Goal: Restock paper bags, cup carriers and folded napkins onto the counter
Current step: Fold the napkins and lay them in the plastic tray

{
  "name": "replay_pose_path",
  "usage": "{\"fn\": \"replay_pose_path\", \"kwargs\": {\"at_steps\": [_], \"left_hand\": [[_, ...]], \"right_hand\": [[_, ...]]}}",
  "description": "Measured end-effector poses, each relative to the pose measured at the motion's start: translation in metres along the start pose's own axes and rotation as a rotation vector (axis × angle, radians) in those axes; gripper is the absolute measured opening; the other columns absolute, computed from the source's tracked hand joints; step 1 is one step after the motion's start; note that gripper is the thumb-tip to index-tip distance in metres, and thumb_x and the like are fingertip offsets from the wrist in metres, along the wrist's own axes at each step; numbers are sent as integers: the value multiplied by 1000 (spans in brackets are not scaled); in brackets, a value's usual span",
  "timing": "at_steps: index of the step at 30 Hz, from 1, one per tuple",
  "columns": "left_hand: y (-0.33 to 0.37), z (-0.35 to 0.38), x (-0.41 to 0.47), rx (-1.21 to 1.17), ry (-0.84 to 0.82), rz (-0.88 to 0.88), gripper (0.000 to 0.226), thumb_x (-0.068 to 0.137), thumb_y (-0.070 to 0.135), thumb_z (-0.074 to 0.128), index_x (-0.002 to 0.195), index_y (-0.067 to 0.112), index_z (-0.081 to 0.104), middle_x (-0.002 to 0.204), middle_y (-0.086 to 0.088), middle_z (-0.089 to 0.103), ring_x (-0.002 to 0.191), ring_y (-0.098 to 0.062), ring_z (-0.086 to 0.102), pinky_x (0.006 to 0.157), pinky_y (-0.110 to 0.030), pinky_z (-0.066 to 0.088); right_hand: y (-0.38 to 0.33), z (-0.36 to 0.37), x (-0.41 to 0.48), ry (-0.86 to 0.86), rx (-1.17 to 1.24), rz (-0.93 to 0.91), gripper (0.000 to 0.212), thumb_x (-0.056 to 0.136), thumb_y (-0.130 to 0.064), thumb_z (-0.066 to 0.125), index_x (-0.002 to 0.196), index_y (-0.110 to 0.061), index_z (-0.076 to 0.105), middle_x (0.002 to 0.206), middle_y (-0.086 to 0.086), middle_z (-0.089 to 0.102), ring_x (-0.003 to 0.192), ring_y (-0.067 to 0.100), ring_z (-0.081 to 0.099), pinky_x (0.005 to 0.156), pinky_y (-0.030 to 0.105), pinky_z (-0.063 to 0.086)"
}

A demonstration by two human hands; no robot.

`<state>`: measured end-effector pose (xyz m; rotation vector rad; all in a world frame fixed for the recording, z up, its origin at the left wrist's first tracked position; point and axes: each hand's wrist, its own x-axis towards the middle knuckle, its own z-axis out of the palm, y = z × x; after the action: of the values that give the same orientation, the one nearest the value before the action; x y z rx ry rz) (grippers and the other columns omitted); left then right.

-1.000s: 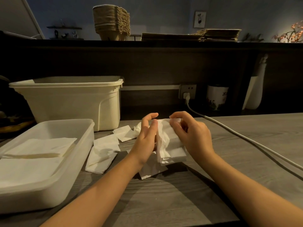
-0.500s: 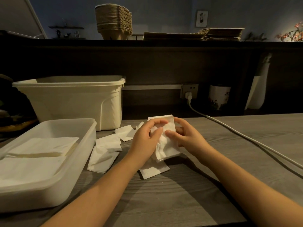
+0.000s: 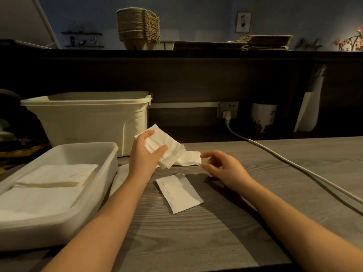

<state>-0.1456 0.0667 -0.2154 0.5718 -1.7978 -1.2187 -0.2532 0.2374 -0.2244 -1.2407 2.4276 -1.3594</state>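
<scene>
My left hand (image 3: 144, 154) grips a small stack of white napkins (image 3: 167, 147) and holds it above the wooden table. My right hand (image 3: 222, 167) hovers just right of the stack with fingers loosely spread, holding nothing. One folded napkin (image 3: 179, 193) lies flat on the table below the hands. A shallow white bin (image 3: 98, 173) at the left holds flat folded napkins (image 3: 57, 175). Up on the dark counter stand stacked cup carriers (image 3: 138, 29) and flat paper bags (image 3: 235, 44).
A tall cream tub (image 3: 88, 118) stands behind the shallow bin. A white power cable (image 3: 294, 163) runs from the wall socket (image 3: 227, 109) across the table's right side. A white cup (image 3: 263, 116) and a white holder (image 3: 310, 107) sit against the back wall.
My right hand has let go of the napkin stack and drawn off to the right. My left hand has lifted the stack up and slightly left.
</scene>
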Motion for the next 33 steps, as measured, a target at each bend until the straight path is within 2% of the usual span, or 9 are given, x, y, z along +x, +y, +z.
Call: {"fn": "replay_pose_path", "kwargs": {"at_steps": [3, 7, 9, 12, 15, 19, 24, 28, 33], "left_hand": [[-1, -3, 3, 27, 6, -8, 50, 84, 16, 67, 129, 25, 46, 133, -2, 42, 118, -20, 45, 71, -22, 47], [-3, 0, 5, 31, -12, -14, 40, 91, 20, 58, 128, 25, 46, 135, -2, 40, 119, -21, 45, 66, -22, 50], [-4, 0, 3, 91, 65, 29, 31, 95, 22, 50, 125, 25, 49, 133, 0, 44, 116, -21, 48, 68, -27, 51], [-1, -5, 2, 185, 258, 157, 27, 96, 21, 46, 122, 23, 53, 130, 3, 51, 109, -11, 49, 64, -16, 43], [2, -8, 3, 156, 335, 216, 25, 96, 17, 45, 119, 20, 54, 128, 2, 54, 111, -11, 50, 69, -10, 40], [2, -8, 4, 103, 373, 233, 25, 96, 13, 45, 120, 14, 51, 127, -2, 51, 108, -5, 44, 66, 5, 35], [1, -4, 2, 87, 317, 214, 20, 96, 14, 46, 115, 17, 52, 117, 11, 47, 103, -3, 45, 66, -4, 38], [2, -4, 2, 96, 279, 212, 20, 96, 14, 47, 114, 19, 50, 115, 14, 42, 103, -2, 42, 63, -4, 38], [0, -3, 1, 40, 189, 227, 21, 94, 14, 50, 113, 24, 51, 124, 6, 47, 111, -3, 40, 66, 3, 36]], "right_hand": [[5, 2, 1, 9, -196, -27, 25, 91, -24, 56, 116, -24, 55, 97, -9, 56, 86, 4, 53, 72, 14, 44], [-3, 6, 16, 3, -366, -59, 26, 92, -27, 54, 118, -24, 57, 114, -6, 56, 95, 4, 50, 81, 19, 43], [-11, 12, 29, -43, -447, -62, 31, 93, -31, 51, 124, -25, 54, 126, -5, 53, 109, 10, 49, 89, 25, 42], [-21, 28, 47, -245, -628, -129, 40, 97, -35, 43, 135, -22, 45, 143, -1, 41, 131, 18, 36, 104, 34, 33], [-23, 40, 56, -354, -751, -138, 36, 99, -36, 36, 128, -19, 51, 132, 4, 50, 118, 21, 48, 97, 36, 40], [-24, 38, 61, -192, -1043, -178, 31, 98, -34, 37, 117, -16, 54, 112, 4, 58, 101, 21, 55, 90, 36, 38], [-18, 32, 68, -181, -793, 7, 30, 93, -34, 48, 115, -16, 58, 119, 5, 56, 105, 21, 52, 91, 33, 45], [-23, 25, 72, -290, -633, 229, 59, 85, -33, 63, 135, -14, 38, 129, 8, 51, 114, 25, 51, 91, 32, 43], [-27, 16, 70, -429, -562, 334, 51, 83, -31, 67, 127, -12, 51, 119, 6, 58, 95, 18, 49, 80, 28, 40]]}}
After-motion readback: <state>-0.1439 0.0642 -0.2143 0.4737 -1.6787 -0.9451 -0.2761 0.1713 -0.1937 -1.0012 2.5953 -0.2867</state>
